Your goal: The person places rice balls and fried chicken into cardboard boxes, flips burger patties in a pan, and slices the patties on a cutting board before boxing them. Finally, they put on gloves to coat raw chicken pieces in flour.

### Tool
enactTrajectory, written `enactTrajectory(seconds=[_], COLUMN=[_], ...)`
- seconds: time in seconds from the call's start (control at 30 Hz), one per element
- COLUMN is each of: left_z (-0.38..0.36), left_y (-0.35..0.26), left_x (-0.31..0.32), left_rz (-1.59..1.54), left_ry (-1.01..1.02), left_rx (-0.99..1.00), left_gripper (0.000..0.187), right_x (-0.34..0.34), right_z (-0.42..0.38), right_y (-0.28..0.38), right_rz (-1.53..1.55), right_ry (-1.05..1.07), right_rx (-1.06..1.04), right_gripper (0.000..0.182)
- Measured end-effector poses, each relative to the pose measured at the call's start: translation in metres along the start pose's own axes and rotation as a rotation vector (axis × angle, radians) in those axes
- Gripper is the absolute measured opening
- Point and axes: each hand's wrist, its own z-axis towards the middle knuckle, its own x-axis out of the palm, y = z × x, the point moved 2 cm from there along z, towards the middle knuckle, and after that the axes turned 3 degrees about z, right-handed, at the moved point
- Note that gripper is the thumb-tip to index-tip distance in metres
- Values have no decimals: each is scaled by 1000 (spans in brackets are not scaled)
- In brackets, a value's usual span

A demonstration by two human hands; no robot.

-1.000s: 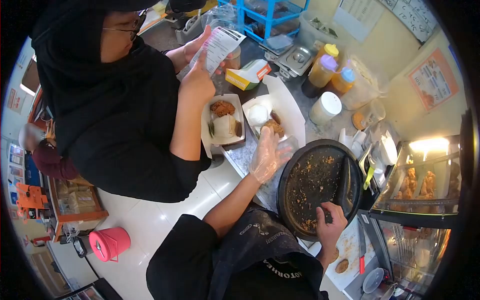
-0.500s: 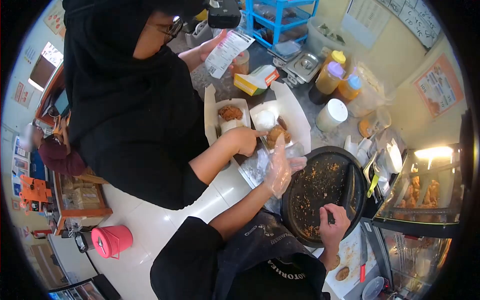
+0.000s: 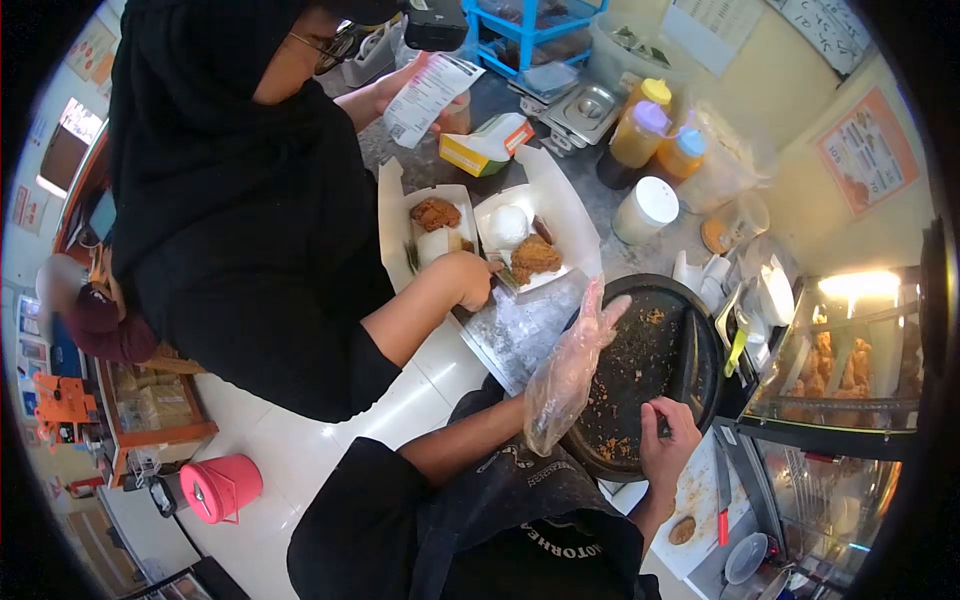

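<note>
My left hand point(image 3: 573, 362), in a clear plastic glove, is open with fingers apart over the left rim of a round black tray point(image 3: 640, 360) scattered with brown crumbs. My bare right hand point(image 3: 670, 440) is curled closed at the tray's near right side, with nothing visible in it. Beyond my left hand stands an open white takeaway box point(image 3: 562, 222) holding fried chicken point(image 3: 535, 258) and a round mound of white rice point(image 3: 507, 226). Beside it, a second box point(image 3: 392, 205) holds fried chicken point(image 3: 436, 213) and a pale wrapped item.
A co-worker at left holds a printed receipt point(image 3: 430, 98); their other hand point(image 3: 465, 280) reaches to the boxes. Sauce bottles point(image 3: 638, 138) and a white-lidded jar point(image 3: 645, 210) stand behind. At right are a lit display case point(image 3: 850, 350) and a red-handled knife point(image 3: 722, 500) on a board.
My left hand has drawn back from beside the chicken box to over the black tray. The co-worker's finger has shifted to the box's near left edge. The camera view has shifted slightly.
</note>
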Motion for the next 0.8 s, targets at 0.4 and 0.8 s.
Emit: enactTrajectory(seconds=[0.4,0.8], left_z=[-3,-20], left_y=[-20,15], left_x=[13,2], left_rz=[-809,-250], left_ry=[193,185], left_rx=[-315,-290], left_gripper=[80,80], right_x=[7,11], right_z=[-8,-15], right_y=[8,10], right_rz=[15,20], right_ry=[13,40], right_rx=[-37,28], right_gripper=[12,12])
